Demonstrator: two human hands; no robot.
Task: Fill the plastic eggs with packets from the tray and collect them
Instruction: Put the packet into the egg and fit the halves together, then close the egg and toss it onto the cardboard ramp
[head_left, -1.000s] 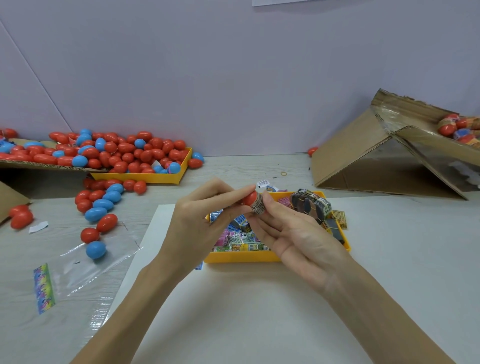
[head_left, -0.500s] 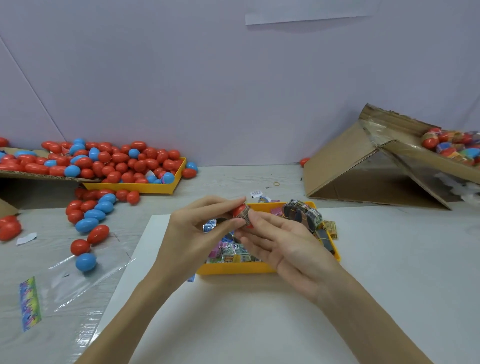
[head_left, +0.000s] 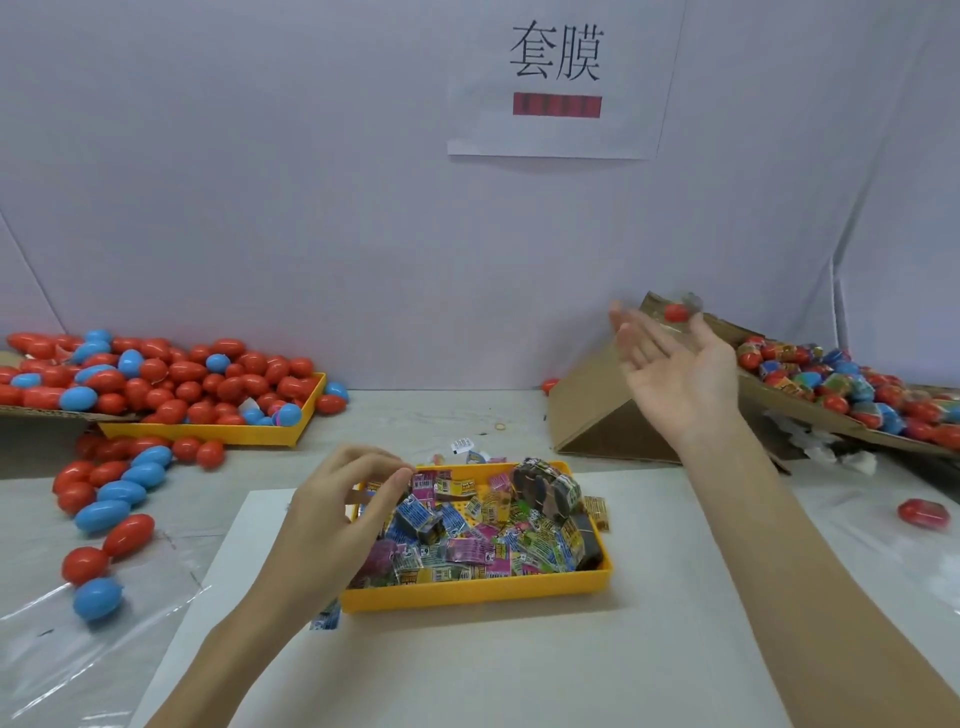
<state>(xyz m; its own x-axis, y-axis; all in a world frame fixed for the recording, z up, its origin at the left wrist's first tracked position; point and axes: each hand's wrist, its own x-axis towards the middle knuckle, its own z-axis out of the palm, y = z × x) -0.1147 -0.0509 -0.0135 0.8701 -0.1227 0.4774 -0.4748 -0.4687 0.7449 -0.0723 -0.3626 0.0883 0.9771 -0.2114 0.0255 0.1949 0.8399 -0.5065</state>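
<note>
**Egg loose beyond the right fingertips, box at three o'clock**

While the right hand (head_left: 675, 374) is held palm-up with fingers spread and nothing gripped, a red filled egg (head_left: 676, 313) is seen blurred just beyond its fingertips, apparently airborne, above the near edge of the cardboard box (head_left: 597, 415) of wrapped eggs at three o'clock. Over the yellow tray (head_left: 478, 592) of packets (head_left: 467, 551), the left hand (head_left: 343, 519) hovers loosely curled, empty, nearer for the next pick; spare eggs (head_left: 156, 379) lie at ten o'clock.
</note>
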